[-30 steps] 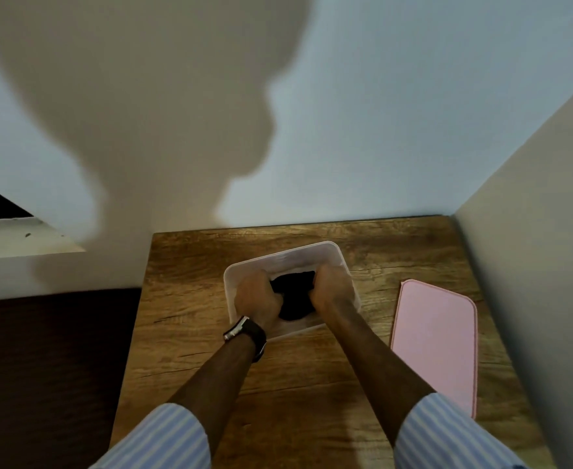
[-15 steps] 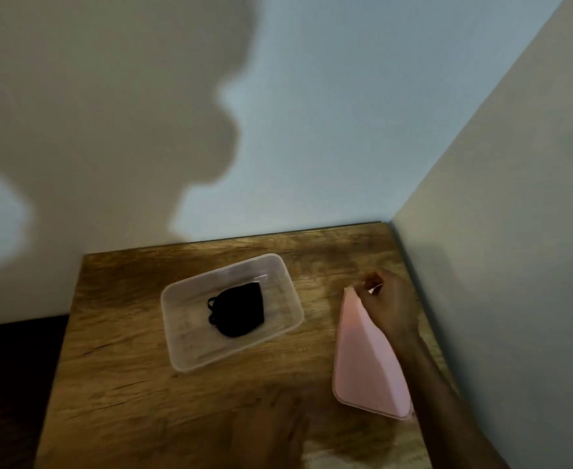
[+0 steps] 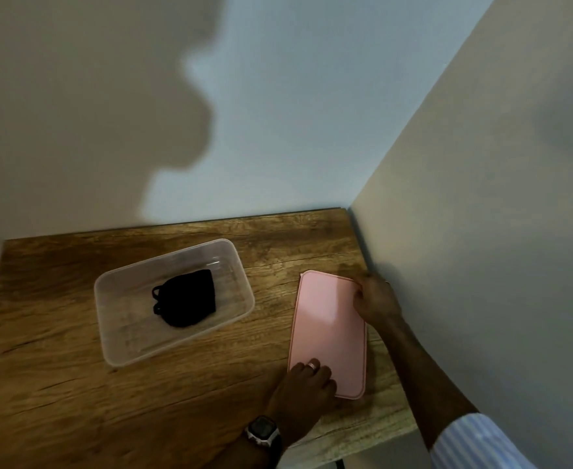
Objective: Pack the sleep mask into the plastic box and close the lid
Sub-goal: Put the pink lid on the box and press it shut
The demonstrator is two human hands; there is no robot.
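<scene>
The black sleep mask [image 3: 186, 298] lies folded inside the clear plastic box [image 3: 136, 346], which stands uncovered on the wooden table. To the right of the box lies the pink lid [image 3: 329, 330], flat or nearly flat on the table. My right hand [image 3: 375, 297] grips the lid's far right corner, thumb on top. My left hand [image 3: 303, 389], with a ring and a wristwatch, holds the lid's near left corner, fingers resting on its top.
The wooden table [image 3: 58, 394] sits in a corner, with a wall behind and a wall [image 3: 481, 231] close on the right, just beyond the lid. The table's front right edge is near my right forearm.
Both hands left the box, where they pressed the mask down. The right hand tilted the lid up; now the lid lies flat with both hands on its corners. The view swung right.
</scene>
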